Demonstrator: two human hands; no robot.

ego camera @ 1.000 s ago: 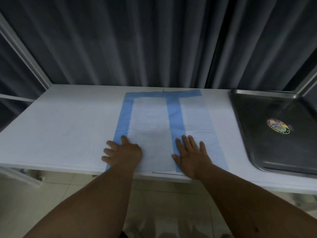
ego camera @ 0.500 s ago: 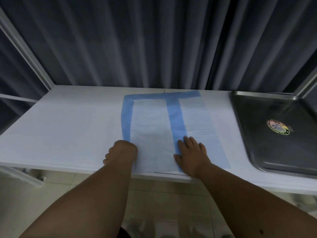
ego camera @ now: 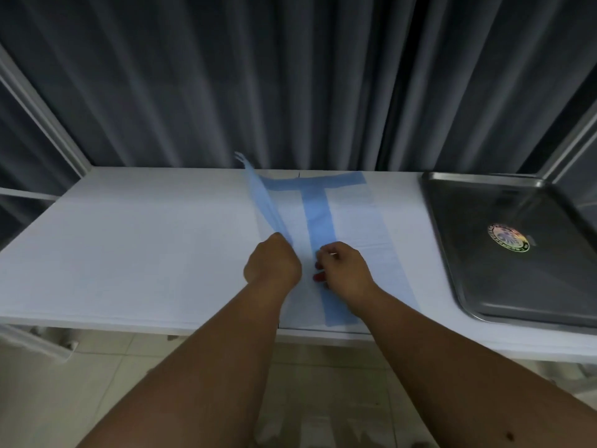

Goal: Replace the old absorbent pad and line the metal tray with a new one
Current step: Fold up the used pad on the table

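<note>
- Pad (ego camera: 352,218): blue-edged absorbent sheet, folded, lying on the white desk (ego camera: 145,247) about mid-width, long axis running from near edge to far edge. A blue band runs down its middle and another across its far end.
- Left flap of the pad is lifted off the desk and stands up as a thin blue sheet, rising from the left hand toward the far edge; its far tip is blurred.
- Left hand (ego camera: 273,265): fingers curled into a fist, gripping the near end of the raised flap. The exact finger hold is hidden behind the knuckles.
- Right hand (ego camera: 344,268): just beside the left, on the pad's centre blue band. Fingers curled down, tips with red nails on the sheet. Looks like a pinch on the sheet, but the grip itself is partly hidden.
- The two hands are close together, not touching as far as can be seen.
- Tray (ego camera: 517,250): metal, at the right end of the desk, well apart from the pad. Its floor is bare metal with a round multicoloured sticker (ego camera: 508,237) on it.
- Dark grey curtain (ego camera: 290,79) hangs behind the desk.
- Pale tiled floor (ego camera: 323,383) shows below the desk's near edge.
</note>
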